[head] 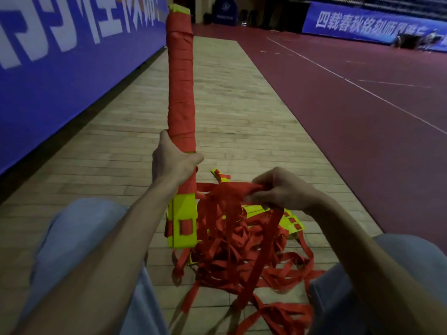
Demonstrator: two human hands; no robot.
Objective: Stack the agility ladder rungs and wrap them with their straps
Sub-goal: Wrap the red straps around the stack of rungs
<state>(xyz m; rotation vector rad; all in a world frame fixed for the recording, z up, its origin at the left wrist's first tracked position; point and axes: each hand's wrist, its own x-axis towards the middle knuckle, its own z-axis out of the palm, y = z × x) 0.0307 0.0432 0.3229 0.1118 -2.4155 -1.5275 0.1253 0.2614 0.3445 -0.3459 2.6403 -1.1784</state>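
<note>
Gripping the long stack of yellow plastic ladder rungs (181, 93) near its lower third, my left hand (173, 160) has its fingers and thumb curled round the bundle. Red webbing is wound tightly over most of the stack, leaving yellow ends bare at top and bottom. The stack stands nearly upright between my knees, and I cannot tell whether its lower end touches the floor. My right hand (283, 189), just right of the stack, pinches a gathered bunch of loose red webbing straps (242, 257) between thumb and curled fingers, and a band runs from that pinch toward the stack. Below the right hand the straps lie in a tangled heap on the pale wooden plank floor (229, 105), with a few loose flat yellow rungs (294, 222) partly buried in it. Light blue trouser legs (79, 233) frame the heap. A blue printed banner (60, 68) lines the left edge; dark red court surfacing (350, 105) lies to the right.
</note>
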